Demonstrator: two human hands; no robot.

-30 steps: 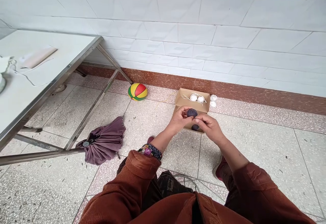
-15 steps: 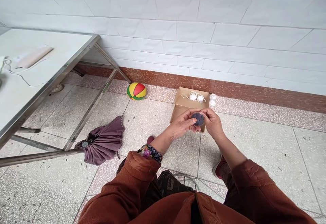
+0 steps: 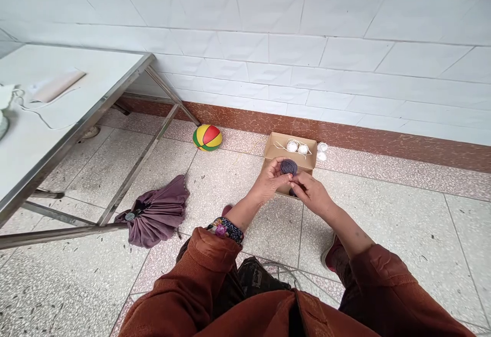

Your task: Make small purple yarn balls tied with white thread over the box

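A dark grey ball of yarn (image 3: pixel 288 167) sits in my left hand (image 3: pixel 269 179), with the fingers curled behind it and the thumb across its lower edge. My right hand (image 3: pixel 311 192) is closed at the ball's lower right, fingertips pinched against it; any loose strand there is too fine to make out. Both hands are above an open cardboard box (image 3: pixel 269 145), hiding part of it. Two white yarn balls (image 3: pixel 292 145) with loose strands lie on the box's back part. Something dark (image 3: pixel 292 192) shows below my right fingers, mostly hidden.
More white balls (image 3: pixel 321 151) lie right of the box by the wall. A colourful ball (image 3: pixel 207 137) rests near the leg of a metal-framed table (image 3: pixel 115 66) at left. A folded purple umbrella (image 3: pixel 157 211) lies on the floor. My shoe (image 3: pixel 330 252) stands at right.
The grey yarn ball has moved slightly left and up and turned in my left hand. My right hand has shifted down to the ball's lower right side.
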